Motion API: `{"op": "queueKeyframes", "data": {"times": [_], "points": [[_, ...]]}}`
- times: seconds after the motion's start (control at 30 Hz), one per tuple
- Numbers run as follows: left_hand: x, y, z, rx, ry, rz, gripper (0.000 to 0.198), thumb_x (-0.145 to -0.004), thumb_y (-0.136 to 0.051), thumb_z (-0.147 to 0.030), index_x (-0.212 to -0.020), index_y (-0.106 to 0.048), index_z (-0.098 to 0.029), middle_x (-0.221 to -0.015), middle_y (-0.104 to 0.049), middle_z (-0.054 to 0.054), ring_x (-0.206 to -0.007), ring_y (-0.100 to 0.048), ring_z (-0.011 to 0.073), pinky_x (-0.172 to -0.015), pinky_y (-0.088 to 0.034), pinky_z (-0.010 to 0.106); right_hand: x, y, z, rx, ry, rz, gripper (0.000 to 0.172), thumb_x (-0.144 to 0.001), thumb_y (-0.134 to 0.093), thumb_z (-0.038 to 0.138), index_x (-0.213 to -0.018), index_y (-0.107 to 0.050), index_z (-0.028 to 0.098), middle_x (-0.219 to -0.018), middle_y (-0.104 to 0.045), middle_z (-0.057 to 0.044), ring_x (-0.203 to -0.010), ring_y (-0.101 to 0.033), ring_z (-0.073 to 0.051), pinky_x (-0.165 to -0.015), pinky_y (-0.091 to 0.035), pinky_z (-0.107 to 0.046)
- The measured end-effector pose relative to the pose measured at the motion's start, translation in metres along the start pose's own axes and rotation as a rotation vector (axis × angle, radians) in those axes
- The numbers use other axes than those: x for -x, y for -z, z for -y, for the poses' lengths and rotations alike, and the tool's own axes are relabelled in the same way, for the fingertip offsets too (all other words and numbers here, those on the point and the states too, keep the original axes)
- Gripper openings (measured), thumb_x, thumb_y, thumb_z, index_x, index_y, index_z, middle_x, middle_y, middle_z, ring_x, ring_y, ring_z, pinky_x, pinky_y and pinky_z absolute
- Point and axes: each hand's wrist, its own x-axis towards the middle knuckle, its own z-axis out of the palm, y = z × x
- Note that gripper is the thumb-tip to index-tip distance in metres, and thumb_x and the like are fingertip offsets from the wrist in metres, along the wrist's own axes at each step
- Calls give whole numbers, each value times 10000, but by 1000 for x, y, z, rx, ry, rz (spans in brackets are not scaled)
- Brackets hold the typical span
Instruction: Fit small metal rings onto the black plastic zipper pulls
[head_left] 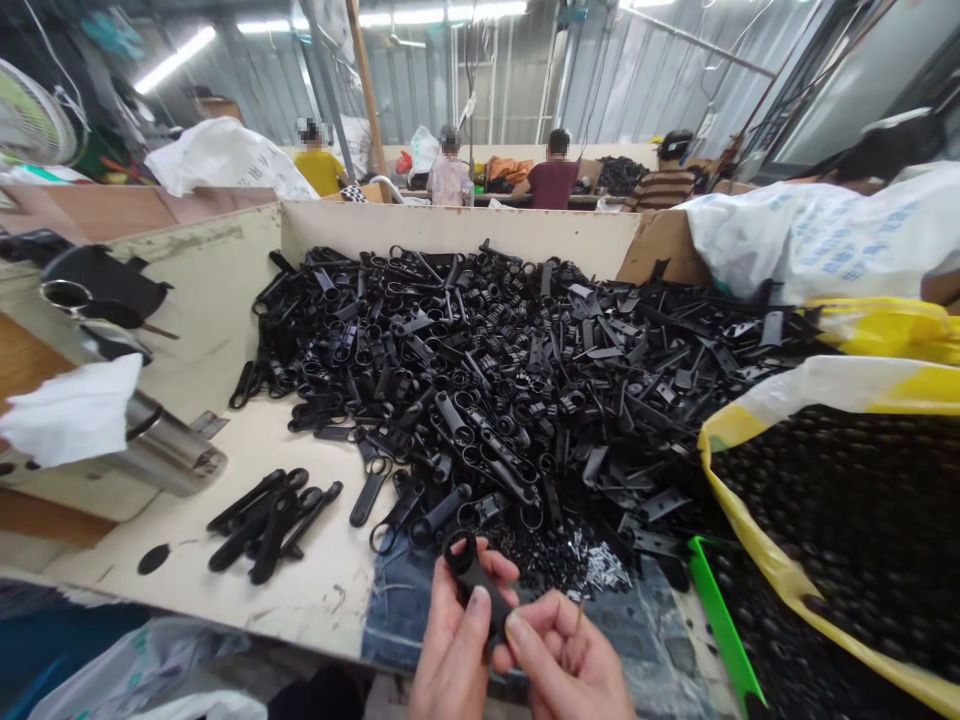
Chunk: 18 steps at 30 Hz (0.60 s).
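Observation:
A black ring-ended plastic part (480, 578) is in my left hand (456, 645), whose fingers wrap round it with the ring pointing up and away. My right hand (564, 655) pinches the lower end of the same part between thumb and fingers. Anything small in that pinch is hidden. Just beyond my hands lies a small heap of silvery screws (600, 568) beside tiny black pieces (536, 560), on a dark blue mat (409, 600). Behind them spreads a big pile of loose black plastic parts (480, 380). To the left, several similar ring-ended parts (274, 520) lie grouped on the pale board.
On the right, a yellow-and-white bag (739, 510) full of small round black pieces stands by a green tray edge (720, 620). A steel cup (169, 450) is at left. Low pale walls (465, 228) bound the bench. People (555, 180) sit farther back.

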Motion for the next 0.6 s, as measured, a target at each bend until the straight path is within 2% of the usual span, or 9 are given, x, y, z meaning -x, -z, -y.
{"op": "queueKeyframes", "data": {"times": [0.17, 0.27, 0.37, 0.43, 0.5, 0.53, 0.6], "points": [[8, 1, 16, -241, -21, -156, 796, -796, -762, -761, -1388, -559, -269, -1245, -727, 86, -1137, -704, 270, -853, -596, 282, 1, -6, -4, 17, 39, -32, 487, -747, -928, 607, -777, -664, 199, -623, -715, -27, -593, -697, -185, -655, -584, -305], [8, -2, 23, -306, -42, -170, 731, -826, -693, -796, -1317, -611, -261, -1207, -747, 80, -1204, -689, 299, -994, -576, 332, 0, -11, -7, 31, 67, -44, 504, -753, -907, 638, -770, -636, 214, -679, -724, -30, -607, -695, -185, -658, -588, -313], [3, -5, 16, -313, -57, -129, 622, -858, -701, -749, -1223, -673, -246, -1139, -769, 107, -1187, -698, 344, -946, -611, 393, -3, -9, -6, 51, 63, -38, 545, -744, -899, 661, -777, -552, 242, -667, -698, 0, -531, -637, -150, -568, -548, -272], [-1, -3, 6, -339, -78, -77, 612, -844, -751, -708, -1215, -704, -224, -1099, -785, 115, -1078, -733, 317, -891, -619, 366, -5, -2, 1, 123, 45, -41, 566, -762, -883, 667, -801, -501, 252, -597, -630, 54, -427, -504, -91, -461, -437, -207], [-1, 2, -6, -379, -48, 30, 608, -853, -756, -687, -1220, -732, -203, -956, -794, 94, -805, -739, 236, -733, -614, 310, -7, 8, 14, 261, 66, -53, 544, -805, -844, 679, -841, -525, 240, -552, -565, 85, -428, -421, -68, -453, -357, -181], [0, 6, -11, -399, -1, 87, 605, -860, -749, -685, -1219, -745, -198, -846, -780, 73, -678, -699, 202, -643, -589, 287, -8, 12, 22, 333, 85, -39, 533, -820, -826, 688, -887, -565, 228, -554, -557, 87, -458, -430, -72, -479, -354, -183], [7, 16, -17, -438, 104, 142, 580, -851, -774, -655, -1233, -769, -219, -722, -745, 49, -564, -639, 182, -555, -541, 272, -11, 16, 39, 433, 75, 99, 553, -823, -803, 709, -962, -623, 204, -601, -575, 72, -511, -479, -89, -519, -369, -202]]}}
